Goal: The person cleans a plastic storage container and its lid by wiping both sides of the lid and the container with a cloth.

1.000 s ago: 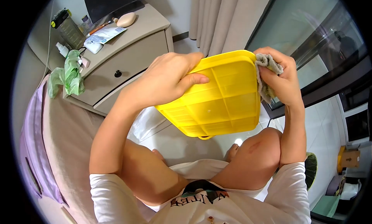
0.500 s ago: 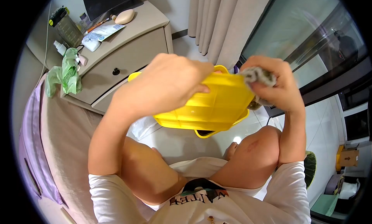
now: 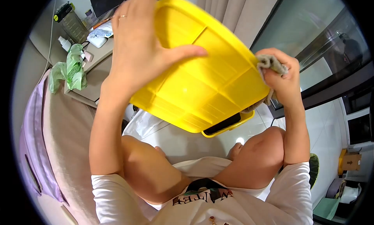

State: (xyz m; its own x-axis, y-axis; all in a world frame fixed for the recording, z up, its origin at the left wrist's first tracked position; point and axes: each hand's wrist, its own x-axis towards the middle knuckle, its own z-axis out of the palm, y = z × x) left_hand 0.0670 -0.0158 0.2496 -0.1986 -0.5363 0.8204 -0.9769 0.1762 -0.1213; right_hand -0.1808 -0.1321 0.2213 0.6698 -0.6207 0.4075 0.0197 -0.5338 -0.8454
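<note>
A yellow plastic lid [image 3: 206,77] with a ribbed panel pattern is held up and tilted in front of me. My left hand [image 3: 136,42] grips its left side, with the thumb stretched across the near face and a ring on one finger. At the right edge of the lid, my right hand [image 3: 282,73] is closed around a bunched grey cloth [image 3: 272,64]. Part of the cloth hangs below that hand, against the lid's edge. Under the lid, a yellow bin [image 3: 249,118] with something dark inside stands on the floor, mostly hidden.
A beige drawer cabinet [image 3: 95,79] at the left carries a bottle [image 3: 74,24], a green plastic bag [image 3: 74,69] and a dark screen [image 3: 111,1]. Clear plastic [image 3: 146,125] lies on the tiled floor. Curtains [image 3: 233,10] and a glass door [image 3: 311,34] are at the right.
The lid has risen and tilted so that more of its face shows. My left hand has moved up and left, its thumb now spread on the face. The right hand with the cloth shifted slightly right.
</note>
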